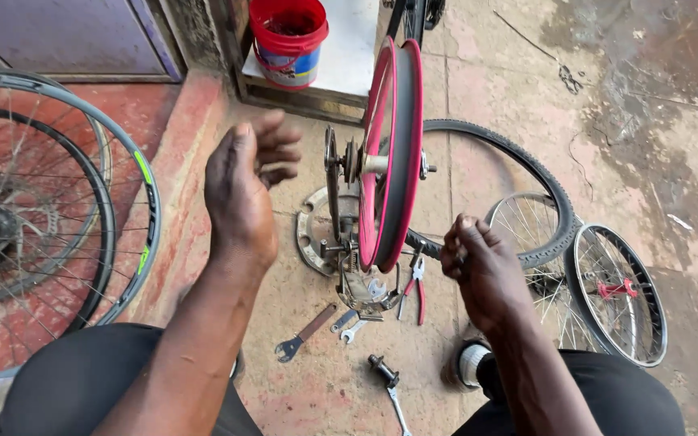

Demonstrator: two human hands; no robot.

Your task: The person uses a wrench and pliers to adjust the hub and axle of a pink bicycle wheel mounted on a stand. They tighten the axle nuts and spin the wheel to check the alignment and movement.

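I am steadying the red-rimmed bicycle wheel [392, 153], upright at frame centre: my right hand [478, 266] is clenched beside its rim, contents hidden; my left hand [244, 186] is hovering loosely curled, empty. Spanners [309, 333] are lying unused below.

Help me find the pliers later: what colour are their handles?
Red, seen in the head view: the pliers lie on the floor.

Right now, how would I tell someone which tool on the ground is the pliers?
Start at the upright red wheel rim in the truing stand between the two hands. Look at the floor just under its lower edge, beside the right hand. The pliers lie there, the only tool with red handles; the wrenches nearby are bare metal.
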